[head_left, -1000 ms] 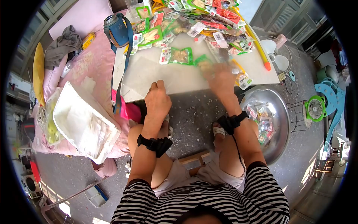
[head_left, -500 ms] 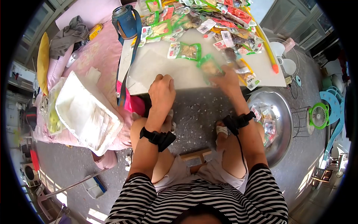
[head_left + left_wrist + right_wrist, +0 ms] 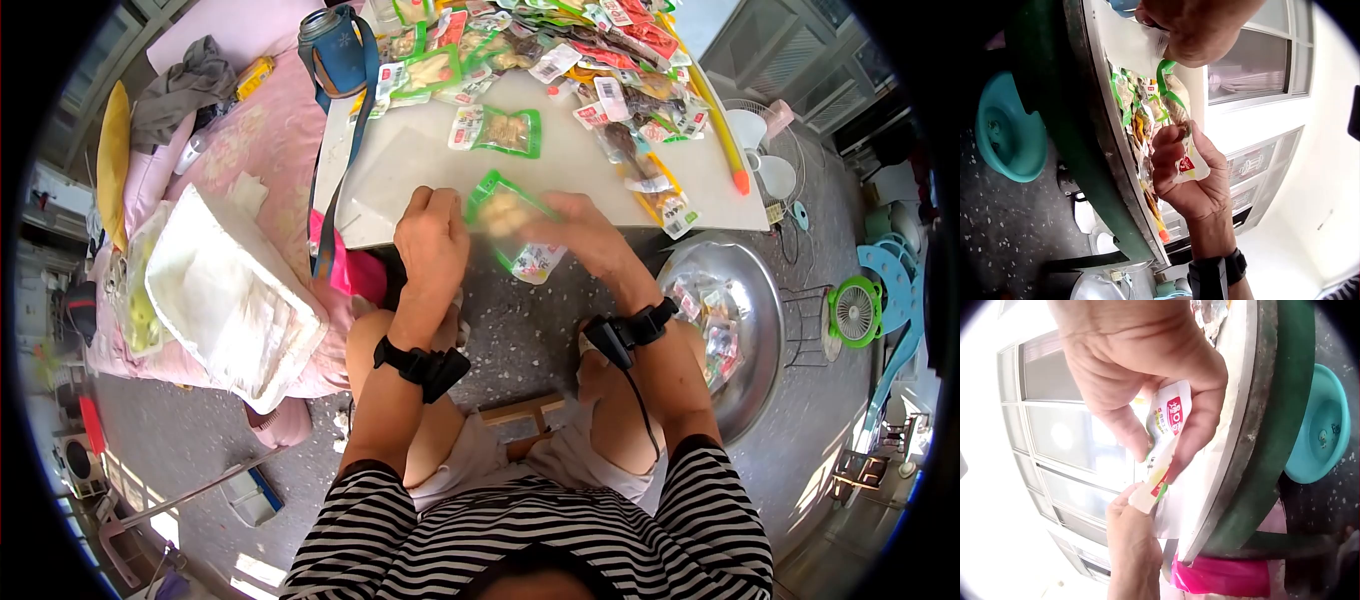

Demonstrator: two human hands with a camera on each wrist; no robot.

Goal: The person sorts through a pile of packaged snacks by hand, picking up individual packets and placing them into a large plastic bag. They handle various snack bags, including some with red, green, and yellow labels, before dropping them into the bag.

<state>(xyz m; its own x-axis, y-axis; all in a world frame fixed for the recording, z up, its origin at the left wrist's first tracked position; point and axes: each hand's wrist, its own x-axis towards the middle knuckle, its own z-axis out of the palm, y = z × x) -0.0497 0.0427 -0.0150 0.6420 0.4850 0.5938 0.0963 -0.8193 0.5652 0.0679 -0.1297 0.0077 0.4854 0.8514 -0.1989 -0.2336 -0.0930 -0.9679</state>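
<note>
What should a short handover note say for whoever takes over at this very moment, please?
Right hand pinches one end of the green-edged snack packet at the near edge of the table; left hand holds its other end.
Done: some loose packets lie in the metal basin on the floor to the right.
Left: a large pile of packets on the table.

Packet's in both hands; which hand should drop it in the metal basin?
Right. The right hand pinches the packet, and the basin sits low on that same side; the left hand would probably have to cross over the body.
</note>
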